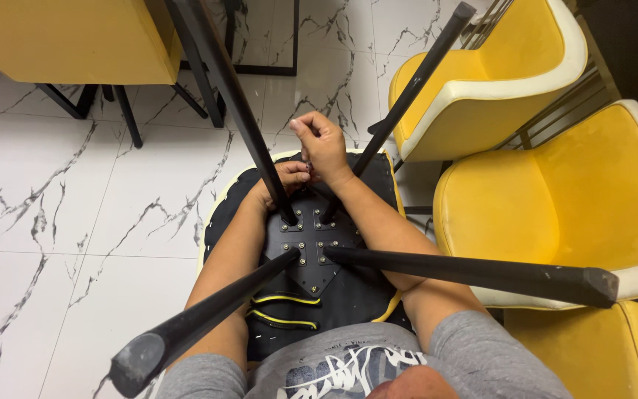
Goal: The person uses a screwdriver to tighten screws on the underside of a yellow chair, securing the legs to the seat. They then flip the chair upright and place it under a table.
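An upturned chair (pixel 348 295) rests against my lap, its black underside with a bolted metal plate (pixel 308 247) facing up. Four black legs stick out from the plate: two toward me (pixel 208 318) (pixel 474 272) and two away (pixel 223 81) (pixel 415 77). My left hand (pixel 286 177) lies curled on the far edge of the seat bottom, beside the base of the far left leg. My right hand (pixel 323 144) is closed just above it, fingers pinched as if on something small that I cannot make out. Yellow piping (pixel 286 321) runs along the seat's underside.
Two yellow cushioned chairs with white rims (pixel 511 66) (pixel 585 192) stand at the right, a third (pixel 592 347) at the bottom right. A yellow table (pixel 68 37) on black legs stands at the upper left. White marble floor (pixel 75 214) lies to the left.
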